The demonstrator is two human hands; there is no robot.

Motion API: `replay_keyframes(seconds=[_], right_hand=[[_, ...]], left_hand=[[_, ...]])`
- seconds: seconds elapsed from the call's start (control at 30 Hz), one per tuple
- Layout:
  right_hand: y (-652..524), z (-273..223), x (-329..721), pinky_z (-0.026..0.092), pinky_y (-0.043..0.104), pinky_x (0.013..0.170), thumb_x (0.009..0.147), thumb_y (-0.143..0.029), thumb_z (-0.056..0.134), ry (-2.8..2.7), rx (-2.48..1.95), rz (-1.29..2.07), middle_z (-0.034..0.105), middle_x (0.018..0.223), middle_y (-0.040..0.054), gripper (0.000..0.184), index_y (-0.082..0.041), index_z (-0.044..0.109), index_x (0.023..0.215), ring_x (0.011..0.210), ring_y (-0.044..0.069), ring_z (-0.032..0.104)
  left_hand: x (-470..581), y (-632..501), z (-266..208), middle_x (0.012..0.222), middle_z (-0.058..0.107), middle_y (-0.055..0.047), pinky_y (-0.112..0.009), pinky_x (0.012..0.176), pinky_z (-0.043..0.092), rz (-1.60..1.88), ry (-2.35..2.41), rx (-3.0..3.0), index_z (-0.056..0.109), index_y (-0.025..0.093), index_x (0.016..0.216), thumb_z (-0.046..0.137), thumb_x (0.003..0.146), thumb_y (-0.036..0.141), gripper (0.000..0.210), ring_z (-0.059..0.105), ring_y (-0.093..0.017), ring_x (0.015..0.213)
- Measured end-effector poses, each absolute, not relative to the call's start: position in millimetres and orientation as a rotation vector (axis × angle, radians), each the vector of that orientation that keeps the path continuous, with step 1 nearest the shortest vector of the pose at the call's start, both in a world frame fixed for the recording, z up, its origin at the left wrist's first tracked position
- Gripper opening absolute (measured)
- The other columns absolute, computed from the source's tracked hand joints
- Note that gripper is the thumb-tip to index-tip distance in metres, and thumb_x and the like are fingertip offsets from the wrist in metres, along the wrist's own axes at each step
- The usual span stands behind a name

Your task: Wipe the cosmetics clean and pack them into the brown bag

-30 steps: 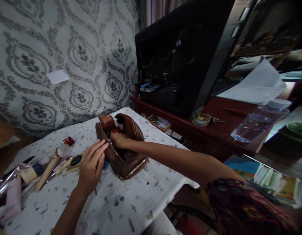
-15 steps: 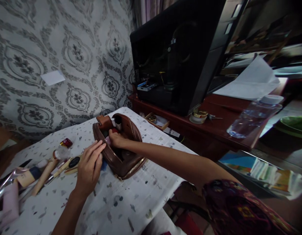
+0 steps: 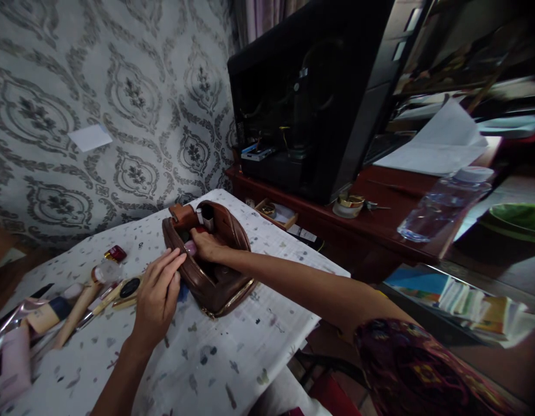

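Note:
A brown leather toiletry bag (image 3: 198, 286) stands unzipped on the patterned tablecloth. My right hand (image 3: 207, 245) reaches inside it, fingers curled against a small pink item (image 3: 190, 247) whose kind I cannot make out. Deeper in the bag are a dark container with a pale edge (image 3: 207, 218) and something red. My left hand (image 3: 159, 286) rests its outstretched fingertips against the bag's near left rim; its thumb is hidden. Left of that hand lie a round black-topped compact (image 3: 130, 287), a clear jar (image 3: 107, 271), a dark red bottle with a gold cap (image 3: 115, 253) and several brushes and tubes.
A large black television (image 3: 293, 121) stands on a reddish-brown cabinet (image 3: 389, 222) behind the table. On the cabinet are a gold-lidded jar (image 3: 348, 205), a clear plastic bottle (image 3: 445, 202) and white paper (image 3: 436, 144). A small drawer (image 3: 289, 218) is pulled out near the bag.
The camera view has shifted slightly. A bit more of the pink item shows beside my right fingers; both hands stay nearly where they were.

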State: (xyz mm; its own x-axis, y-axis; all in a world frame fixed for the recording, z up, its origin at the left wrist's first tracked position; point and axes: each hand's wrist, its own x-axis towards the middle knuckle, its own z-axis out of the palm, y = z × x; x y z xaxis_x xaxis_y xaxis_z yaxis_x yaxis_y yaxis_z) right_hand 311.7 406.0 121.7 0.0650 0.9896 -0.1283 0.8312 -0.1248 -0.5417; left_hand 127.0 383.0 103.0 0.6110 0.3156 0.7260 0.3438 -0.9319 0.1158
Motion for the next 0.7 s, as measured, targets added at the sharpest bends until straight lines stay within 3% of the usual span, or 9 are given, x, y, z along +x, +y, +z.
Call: replay_keyframes(seconds=[0.13, 0.27, 0.33, 0.47, 0.57, 0.7], right_hand=[[405, 130, 318, 0.055, 0.036, 0.086, 0.081, -0.02, 0.071, -1.818, -2.034, 0.645, 0.066, 0.126, 0.0185, 0.059, -0.016, 0.044, 0.134, 0.113, 0.031, 0.067], [398, 146, 330, 0.052, 0.033, 0.092, 0.093, -0.015, 0.05, -1.765, -2.038, 0.469, 0.063, 0.131, 0.0192, 0.05, -0.012, 0.035, 0.141, 0.12, 0.026, 0.063], [392, 151, 336, 0.051, 0.035, 0.095, 0.095, -0.015, 0.044, -1.771, -2.06, 0.41, 0.061, 0.133, 0.02, 0.044, -0.012, 0.042, 0.139, 0.124, 0.028, 0.06], [379, 152, 338, 0.055, 0.037, 0.091, 0.088, -0.021, 0.061, -1.937, -2.111, 0.504, 0.068, 0.124, 0.0192, 0.031, -0.014, 0.066, 0.117, 0.116, 0.032, 0.066], [374, 151, 335, 0.057, 0.037, 0.09, 0.074, -0.014, 0.075, -2.069, -2.134, 0.589, 0.07, 0.121, 0.021, 0.039, -0.011, 0.071, 0.113, 0.113, 0.034, 0.068], [377, 147, 329, 0.057, 0.039, 0.092, 0.073, -0.004, 0.073, -2.141, -2.166, 0.59, 0.07, 0.12, 0.0239, 0.038, -0.006, 0.073, 0.111, 0.114, 0.036, 0.067]], left_hand=[[126, 383, 103, 0.136, 0.059, -0.01, -0.044, 0.11, 0.041, -1.235, -0.578, -2.792, 0.052, 0.025, 0.137, 0.043, 0.099, 0.015, 0.041, 0.051, -0.024, 0.132], [126, 383, 103, 0.135, 0.06, -0.009, -0.043, 0.11, 0.042, -1.249, -0.577, -2.793, 0.053, 0.025, 0.136, 0.043, 0.099, 0.015, 0.04, 0.052, -0.024, 0.131], [125, 383, 102, 0.135, 0.06, -0.009, -0.043, 0.11, 0.042, -1.254, -0.593, -2.789, 0.054, 0.025, 0.136, 0.044, 0.099, 0.016, 0.039, 0.052, -0.024, 0.131], [125, 383, 101, 0.136, 0.06, -0.009, -0.043, 0.11, 0.042, -1.252, -0.589, -2.782, 0.054, 0.024, 0.136, 0.043, 0.1, 0.017, 0.038, 0.052, -0.024, 0.131], [125, 384, 100, 0.136, 0.06, -0.009, -0.044, 0.109, 0.043, -1.244, -0.584, -2.778, 0.053, 0.025, 0.137, 0.043, 0.1, 0.018, 0.039, 0.053, -0.024, 0.131], [125, 384, 100, 0.137, 0.06, -0.009, -0.045, 0.109, 0.044, -1.228, -0.598, -2.794, 0.053, 0.025, 0.137, 0.043, 0.1, 0.018, 0.039, 0.052, -0.025, 0.131]])
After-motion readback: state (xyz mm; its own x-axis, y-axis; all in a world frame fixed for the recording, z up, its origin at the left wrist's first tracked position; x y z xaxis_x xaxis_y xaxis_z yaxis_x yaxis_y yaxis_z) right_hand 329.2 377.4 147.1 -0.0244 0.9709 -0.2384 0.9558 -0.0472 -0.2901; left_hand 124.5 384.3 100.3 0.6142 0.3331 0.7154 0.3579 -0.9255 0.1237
